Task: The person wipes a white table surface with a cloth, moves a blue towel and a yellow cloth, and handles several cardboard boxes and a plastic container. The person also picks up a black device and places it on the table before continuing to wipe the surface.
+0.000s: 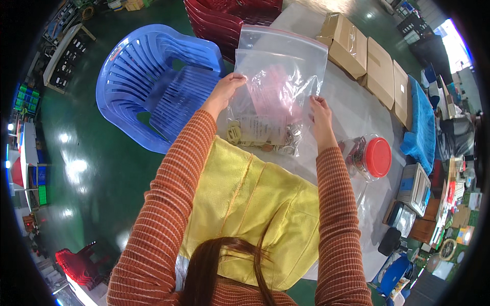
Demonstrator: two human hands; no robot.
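A clear zip-top plastic bag (311,56) hangs upright between my hands over the grey table. Inside it show pink sheets (273,92), a white label with print and several small beige and silvery parts (291,140) at the bottom. My left hand (226,92) pinches the bag's left side. My right hand (321,118) pinches its right edge, slightly lower. Beneath the bag, a yellow cloth apron (250,204) spreads across my lap up to the table's edge. To the right of my right hand, a clear jar with a red lid (376,157) lies on the table.
A blue plastic armchair (163,86) stands left of the table, with stacked dark red chairs (219,20) behind. Cardboard boxes (380,74) line the table's far right side, beside a blue towel (421,122). Nearer stands a grey device (413,188).
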